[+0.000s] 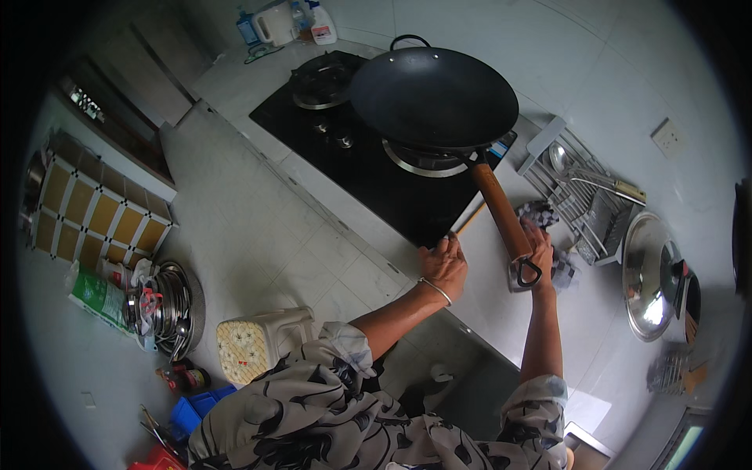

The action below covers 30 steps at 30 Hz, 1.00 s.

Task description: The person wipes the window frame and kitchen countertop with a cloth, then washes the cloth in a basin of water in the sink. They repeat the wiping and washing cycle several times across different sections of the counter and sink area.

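My left hand (443,267), with a bangle at the wrist, rests at the near corner of the black gas hob (423,217); its fingers are bent, and I cannot tell whether they grip anything. On the counter to the right, my right hand (539,252) presses on a checkered cloth (565,270) beside and partly behind the wok's wooden handle (502,214). The cloth shows on both sides of that hand. A black wok (435,97) sits tilted on the right burner, its long handle pointing towards me.
A metal dish rack (587,194) with a ladle stands against the wall. Right of it are a glass-and-steel lid (649,276) and a utensil holder. A kettle (275,23) and bottles stand beyond the hob. A stool (258,341) and stacked metal ware (170,305) are at left.
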Each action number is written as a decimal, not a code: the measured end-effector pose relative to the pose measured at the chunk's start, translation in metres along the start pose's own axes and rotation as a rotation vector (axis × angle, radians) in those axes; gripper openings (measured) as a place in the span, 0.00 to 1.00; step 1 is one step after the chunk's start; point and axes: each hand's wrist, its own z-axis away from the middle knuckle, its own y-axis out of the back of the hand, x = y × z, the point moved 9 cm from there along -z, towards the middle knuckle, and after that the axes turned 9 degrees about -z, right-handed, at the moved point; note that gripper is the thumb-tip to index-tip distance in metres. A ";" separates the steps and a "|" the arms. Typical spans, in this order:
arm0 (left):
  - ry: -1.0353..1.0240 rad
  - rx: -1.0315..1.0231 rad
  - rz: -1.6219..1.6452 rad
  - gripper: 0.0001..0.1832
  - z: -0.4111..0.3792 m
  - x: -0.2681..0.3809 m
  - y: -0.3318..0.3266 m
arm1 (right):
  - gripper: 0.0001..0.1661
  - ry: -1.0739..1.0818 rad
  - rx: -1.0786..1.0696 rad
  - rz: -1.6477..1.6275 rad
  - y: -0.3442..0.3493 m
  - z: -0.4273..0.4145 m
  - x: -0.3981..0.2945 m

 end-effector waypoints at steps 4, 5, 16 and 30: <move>0.021 -0.172 -0.013 0.32 -0.002 -0.002 0.004 | 0.24 0.048 0.020 -0.018 0.002 0.051 -0.036; 0.029 -0.151 -0.004 0.33 -0.004 0.003 0.006 | 0.25 0.053 0.010 -0.012 0.014 0.064 -0.052; 0.033 -0.001 0.128 0.27 -0.042 0.030 0.035 | 0.23 -0.104 0.016 -0.061 0.030 0.059 -0.016; -0.057 0.003 -0.003 0.27 -0.079 0.036 0.005 | 0.19 -0.606 -0.408 -0.019 0.218 0.370 0.029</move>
